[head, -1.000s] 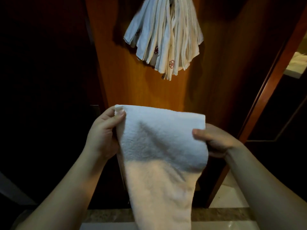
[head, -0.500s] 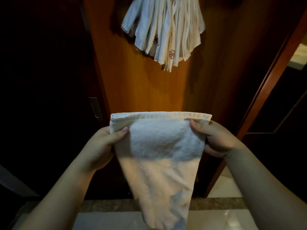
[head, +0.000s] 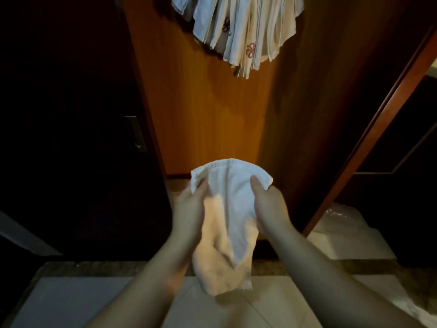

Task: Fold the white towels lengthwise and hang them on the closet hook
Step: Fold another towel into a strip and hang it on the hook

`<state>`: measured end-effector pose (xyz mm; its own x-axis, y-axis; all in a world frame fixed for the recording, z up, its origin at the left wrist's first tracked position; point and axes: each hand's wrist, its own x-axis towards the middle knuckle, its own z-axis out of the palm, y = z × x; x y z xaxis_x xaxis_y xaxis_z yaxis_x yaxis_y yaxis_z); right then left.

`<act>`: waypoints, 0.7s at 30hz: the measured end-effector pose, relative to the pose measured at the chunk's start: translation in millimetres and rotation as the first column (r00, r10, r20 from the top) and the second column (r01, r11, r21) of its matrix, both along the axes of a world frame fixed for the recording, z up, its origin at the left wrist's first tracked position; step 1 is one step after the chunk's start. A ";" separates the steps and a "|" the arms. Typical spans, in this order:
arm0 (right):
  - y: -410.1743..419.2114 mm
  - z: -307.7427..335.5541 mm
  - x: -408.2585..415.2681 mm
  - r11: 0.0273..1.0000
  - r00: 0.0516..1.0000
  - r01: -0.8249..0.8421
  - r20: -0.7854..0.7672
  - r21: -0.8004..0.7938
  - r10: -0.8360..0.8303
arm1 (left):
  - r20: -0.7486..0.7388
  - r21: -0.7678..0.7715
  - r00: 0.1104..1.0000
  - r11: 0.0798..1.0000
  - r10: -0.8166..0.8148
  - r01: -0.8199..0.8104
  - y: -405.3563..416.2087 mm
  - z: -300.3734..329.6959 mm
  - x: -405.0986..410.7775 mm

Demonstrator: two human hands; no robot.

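A white towel (head: 233, 209) hangs between my hands in front of the wooden closet panel (head: 201, 119). My left hand (head: 189, 209) grips its left upper edge and my right hand (head: 269, 204) grips its right upper edge. The two hands are close together, so the top edge bulges upward in an arc and the cloth bunches and hangs down between my forearms. Several white towels (head: 238, 29) with red embroidered marks hang fanned out from the top of the panel. The hook itself is out of view.
A dark door with a metal latch plate (head: 136, 133) stands at the left. A reddish wooden door frame (head: 369, 129) slants up on the right. A white plastic-wrapped bundle (head: 343, 235) lies on the tiled floor (head: 94, 301) at the lower right.
My hands have come down and moved toward each other, so the flat, stretched top edge now arches and the towel bunches. The view has tilted down toward the floor.
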<state>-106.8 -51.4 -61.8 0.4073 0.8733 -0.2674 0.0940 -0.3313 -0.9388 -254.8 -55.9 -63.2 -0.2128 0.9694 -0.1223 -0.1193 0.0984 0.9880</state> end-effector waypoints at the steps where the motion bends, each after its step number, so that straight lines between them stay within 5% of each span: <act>1: -9.2 -6.7 -9.2 1.000 0.999 0.004 0.035 0.019 -0.004 | -0.050 0.007 0.999 1.000 0.008 -0.008 -8.4 -3.4 6.7; 4: -29.8 -20.0 -29.7 0.996 0.998 -0.057 0.032 0.062 0.055 | -0.145 0.003 0.988 0.999 -0.044 0.045 -28.3 -13.2 23.7; 9: -36.0 -15.0 -30.1 0.942 0.966 -0.260 0.054 0.213 0.254 | -0.095 -0.027 0.993 0.998 -0.064 0.062 -39.3 -19.4 30.8; 16: -36.7 -0.8 -26.1 0.917 0.945 -0.323 0.025 0.235 0.326 | -0.203 0.226 0.977 0.967 -0.069 0.115 -38.9 -1.5 26.2; 21: -39.1 2.8 -26.4 0.862 0.893 -0.440 0.019 0.253 0.450 | -0.256 0.225 0.962 0.962 -0.095 0.154 -36.4 -2.7 30.9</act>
<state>-133.2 -90.5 -59.0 -0.0461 0.9985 -0.0301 0.1386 -0.0235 -0.9901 -224.0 -92.3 -65.9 -0.0825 0.9841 0.1575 0.1232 -0.1468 0.9815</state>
